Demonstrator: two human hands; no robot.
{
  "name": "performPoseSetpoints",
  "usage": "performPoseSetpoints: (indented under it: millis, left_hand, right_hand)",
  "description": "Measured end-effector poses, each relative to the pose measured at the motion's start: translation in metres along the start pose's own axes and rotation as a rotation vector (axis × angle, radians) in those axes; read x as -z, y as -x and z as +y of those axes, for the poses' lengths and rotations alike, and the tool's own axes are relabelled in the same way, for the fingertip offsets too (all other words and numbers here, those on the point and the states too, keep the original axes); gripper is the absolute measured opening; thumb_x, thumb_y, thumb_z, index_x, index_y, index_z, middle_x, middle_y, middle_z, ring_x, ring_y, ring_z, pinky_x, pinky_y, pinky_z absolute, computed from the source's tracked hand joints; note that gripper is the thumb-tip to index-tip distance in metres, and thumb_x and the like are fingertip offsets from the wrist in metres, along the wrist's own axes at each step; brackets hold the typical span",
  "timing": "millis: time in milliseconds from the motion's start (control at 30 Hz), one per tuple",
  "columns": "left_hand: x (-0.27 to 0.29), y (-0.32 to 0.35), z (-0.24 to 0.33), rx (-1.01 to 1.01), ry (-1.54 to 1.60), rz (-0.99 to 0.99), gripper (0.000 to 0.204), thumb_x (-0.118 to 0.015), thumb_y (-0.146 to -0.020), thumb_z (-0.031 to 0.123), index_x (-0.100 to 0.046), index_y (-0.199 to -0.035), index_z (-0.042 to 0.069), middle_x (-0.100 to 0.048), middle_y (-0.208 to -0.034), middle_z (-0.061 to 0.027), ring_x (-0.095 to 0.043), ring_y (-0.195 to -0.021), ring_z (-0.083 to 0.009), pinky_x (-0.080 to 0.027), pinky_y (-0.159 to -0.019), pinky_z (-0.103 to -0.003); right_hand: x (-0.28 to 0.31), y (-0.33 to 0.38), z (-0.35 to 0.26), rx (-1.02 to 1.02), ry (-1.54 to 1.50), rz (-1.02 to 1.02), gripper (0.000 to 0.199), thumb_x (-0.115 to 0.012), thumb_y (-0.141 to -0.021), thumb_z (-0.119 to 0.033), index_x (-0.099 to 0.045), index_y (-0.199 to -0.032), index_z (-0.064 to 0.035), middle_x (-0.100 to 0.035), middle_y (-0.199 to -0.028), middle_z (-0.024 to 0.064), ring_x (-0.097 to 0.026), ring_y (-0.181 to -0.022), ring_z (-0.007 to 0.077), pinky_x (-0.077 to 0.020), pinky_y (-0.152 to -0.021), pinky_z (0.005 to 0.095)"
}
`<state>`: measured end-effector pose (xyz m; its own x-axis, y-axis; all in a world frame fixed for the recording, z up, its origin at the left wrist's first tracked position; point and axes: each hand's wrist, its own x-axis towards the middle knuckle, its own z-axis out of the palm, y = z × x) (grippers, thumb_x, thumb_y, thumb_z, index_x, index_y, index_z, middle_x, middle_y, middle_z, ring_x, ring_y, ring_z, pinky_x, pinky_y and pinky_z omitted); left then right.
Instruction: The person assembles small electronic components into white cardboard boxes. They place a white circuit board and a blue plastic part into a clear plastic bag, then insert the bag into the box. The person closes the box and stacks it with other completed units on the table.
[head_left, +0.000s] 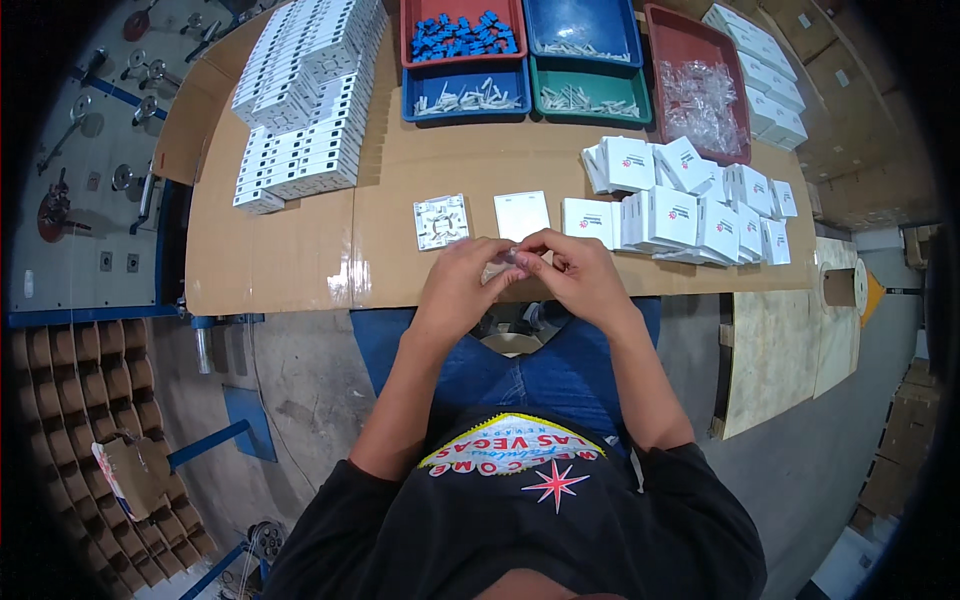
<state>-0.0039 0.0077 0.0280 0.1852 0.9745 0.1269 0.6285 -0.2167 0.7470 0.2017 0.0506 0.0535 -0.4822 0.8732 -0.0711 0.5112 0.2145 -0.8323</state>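
Observation:
My left hand [461, 283] and my right hand [578, 278] meet over the table's near edge. Their fingertips pinch a small clear plastic bag [496, 268], mostly covered by the fingers; what is inside it I cannot make out. Just beyond my left hand lies a square white plastic housing [441, 222] with its inner moulding facing up. A flat white square cover [522, 213] rests beside it, right behind my fingertips. Farther right, a white printed square booklet [588, 221] lies at the edge of a heap of similar booklets [672, 214].
Tall stacks of white housings [312, 150] stand at the back left. Trays hold blue parts [462, 38], white plugs and screws [470, 98], [585, 100], and clear bags [700, 100]. White boxes [770, 100] line the far right. Cardboard [270, 250] covers the table.

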Motion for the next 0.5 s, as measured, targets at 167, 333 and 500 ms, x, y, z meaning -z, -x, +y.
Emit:
performPoseSetpoints:
  millis: [167, 333, 500]
  left_hand:
    - [-0.009, 0.002, -0.003, 0.151, 0.259, 0.016, 0.031, -0.079, -0.092, 0.018, -0.071, -0.116, 0.0, -0.077, -0.101, -0.0132, -0.073, -0.093, -0.0221, -0.055, -0.084, -0.034]
    - [-0.016, 0.004, -0.007, 0.2, 0.493, 0.052, 0.026, -0.077, -0.095, 0.015, -0.071, -0.115, -0.001, -0.076, -0.1, -0.007, -0.069, -0.092, -0.014, -0.054, -0.085, -0.031]
    - [-0.035, 0.013, -0.028, 0.254, 0.575, 0.148, 0.024, -0.074, -0.097, 0.014, -0.07, -0.117, 0.0, -0.073, -0.103, -0.0038, -0.065, -0.096, -0.0109, -0.052, -0.087, -0.028]
  right_hand:
    - [-0.005, 0.0, 0.008, 0.128, -0.139, 0.109, 0.025, -0.069, -0.097, -0.019, -0.075, -0.12, -0.0106, -0.077, -0.091, 0.0103, -0.065, -0.063, 0.0198, -0.0513, -0.061, 0.032]
    - [0.005, -0.005, 0.008, 0.15, -0.2, 0.164, 0.029, -0.069, -0.097, -0.016, -0.073, -0.125, -0.0102, -0.076, -0.093, 0.0121, -0.065, -0.065, 0.0189, -0.0509, -0.061, 0.0319]
    - [0.062, -0.039, 0.001, 0.109, 0.113, 0.151, 0.029, -0.069, -0.097, -0.025, -0.074, -0.123, -0.0135, -0.076, -0.093, 0.0092, -0.065, -0.066, 0.0203, -0.0521, -0.065, 0.0356]
